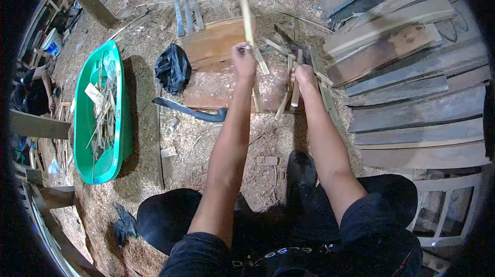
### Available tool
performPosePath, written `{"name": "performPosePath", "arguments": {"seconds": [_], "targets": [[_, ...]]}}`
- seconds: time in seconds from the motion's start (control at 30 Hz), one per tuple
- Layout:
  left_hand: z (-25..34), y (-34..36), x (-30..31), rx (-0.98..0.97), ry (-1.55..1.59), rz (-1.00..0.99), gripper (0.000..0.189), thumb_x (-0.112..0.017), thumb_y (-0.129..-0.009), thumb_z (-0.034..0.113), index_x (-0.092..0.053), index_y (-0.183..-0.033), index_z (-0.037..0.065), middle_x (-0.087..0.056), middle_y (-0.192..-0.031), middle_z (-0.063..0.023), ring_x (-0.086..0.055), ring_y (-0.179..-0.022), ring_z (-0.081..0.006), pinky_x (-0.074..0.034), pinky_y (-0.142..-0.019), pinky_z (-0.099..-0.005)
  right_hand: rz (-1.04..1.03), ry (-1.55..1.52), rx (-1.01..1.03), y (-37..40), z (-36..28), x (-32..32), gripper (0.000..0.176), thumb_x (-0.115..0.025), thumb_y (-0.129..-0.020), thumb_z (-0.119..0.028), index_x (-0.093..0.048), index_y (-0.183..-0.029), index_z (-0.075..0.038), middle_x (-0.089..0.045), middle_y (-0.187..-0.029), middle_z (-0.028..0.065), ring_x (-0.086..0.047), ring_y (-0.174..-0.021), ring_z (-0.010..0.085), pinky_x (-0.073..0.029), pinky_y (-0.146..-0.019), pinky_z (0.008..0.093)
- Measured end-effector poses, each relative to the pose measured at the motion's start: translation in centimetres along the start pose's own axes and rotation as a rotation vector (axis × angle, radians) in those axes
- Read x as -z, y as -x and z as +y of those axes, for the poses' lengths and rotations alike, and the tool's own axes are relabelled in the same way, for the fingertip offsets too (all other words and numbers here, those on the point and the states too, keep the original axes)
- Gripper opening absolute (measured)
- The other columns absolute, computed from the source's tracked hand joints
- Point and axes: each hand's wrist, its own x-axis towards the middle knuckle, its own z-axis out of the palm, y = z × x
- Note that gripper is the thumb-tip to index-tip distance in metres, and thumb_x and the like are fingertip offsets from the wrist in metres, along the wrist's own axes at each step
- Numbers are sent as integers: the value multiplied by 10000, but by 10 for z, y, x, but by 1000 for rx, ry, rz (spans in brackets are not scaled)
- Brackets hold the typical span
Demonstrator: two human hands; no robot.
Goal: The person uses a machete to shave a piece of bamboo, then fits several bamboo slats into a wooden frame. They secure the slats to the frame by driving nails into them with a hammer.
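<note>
Over the low board (pixel 209 91), left side: pale strip (pixel 247 16) in left hand (pixel 245 61), fingers closed round it. Probably light, stiff, apt to splinter; best gripped mid-length, off its edges. Right hand (pixel 305 76): fingers curled, seemingly round a stick (pixel 295 95).

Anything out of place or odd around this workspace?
Mainly the machete, lying loose and unsheathed on the shavings-strewn floor beside the low wooden board; an exposed blade there looks careless. The crumpled black plastic at lower left looks like stray litter.
</note>
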Motion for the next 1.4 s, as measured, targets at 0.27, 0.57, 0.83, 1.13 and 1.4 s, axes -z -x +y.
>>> {"name": "performPosePath", "arguments": {"seconds": [0.27,0.57,0.83,1.13,1.4], "targets": [[-28,-3,11,-62,-131,-47,232,-706,-897,69,-612,-1093,-14,-678,-926,-66,-619,-819,-138,-502,-744,-290,-496,-750,-318,-19,-4,17,201,-467,-1029,-271,-536,-939,-104,-430,-670,-54,-413,-521,76,-359,-461,240],[-84,13,126,326,172,19,129,-750,-862,122,-704,-969,67,-690,-875,-21,-610,-706,-127,-487,-611,-279,-320,7,53,68,0,-55,306,-611,-983,-322,-559,-1161,-79,-449,-685,-51,-379,-464,57,-299,-371,229],[-70,43,126,332,52,-127,220,-714,-857,83,-668,-1053,-4,-700,-871,-102,-653,-752,-178,-519,-650,-297,-285,166,211,71,97,-83,178,-668,-946,-187,-600,-1050,-59,-551,-665,-5,-419,-418,72,-294,-360,268],[-34,57,125,112,-593,-309,180,-645,-907,88,-729,-1037,-3,-741,-842,-138,-700,-803,-200,-548,-741,-327,-242,151,43,88,81,-85,284,-631,-984,-292,-592,-1126,-49,-602,-718,24,-478,-479,90,-342,-403,268],[-77,50,131,280,21,-218,152,-671,-945,152,-670,-965,2,-742,-915,-103,-665,-769,-114,-497,-632,-250,-77,454,422,63,106,-91,240,-726,-878,-200,-658,-1028,-25,-682,-855,57,-632,-788,155,-504,-749,333]]}}
